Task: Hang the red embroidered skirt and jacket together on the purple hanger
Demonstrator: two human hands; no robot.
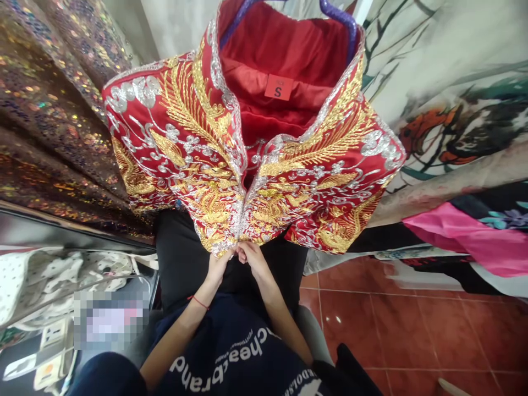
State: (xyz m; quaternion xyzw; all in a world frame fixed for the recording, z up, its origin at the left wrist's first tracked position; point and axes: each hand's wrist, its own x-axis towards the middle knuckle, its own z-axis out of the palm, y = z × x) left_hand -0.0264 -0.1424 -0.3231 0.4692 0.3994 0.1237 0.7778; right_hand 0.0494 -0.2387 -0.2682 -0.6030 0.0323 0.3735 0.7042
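**Head view: both hands pinching the front hem of a red jacket**

The head cam is looking down at a red jacket (198,148) w/ heavy gold & silver embroidery, hanging on a purple hanger (338,14) right in front of the person. The left hand (218,264) is gripping the bottom corner of one front panel, fingers closed narrow on the trim. The right hand (252,257) is doing the same on the other panel, also pinched tight. The two hands are touching, approx. at the centre line, just below the hem. A red string (200,301) is sitting round the left wrist.

Progress, judging by how the cloth is lying: the two front edges are meeting at the lower part of the jacket, where the hands are working. Higher up the front is gaping in a V, showing red lining (264,115) and a size tag (279,87) marked S. So the bottom looks brought together and the upper front not yet. Whether any fastener is closed is hidden under the fingers – can't tell.

Around it: dark sequin cloth (49,110) is hanging to the left, pale printed cloth (454,82) and pink cloth (474,236) to the right, w/ red floor tiles (412,330) below.
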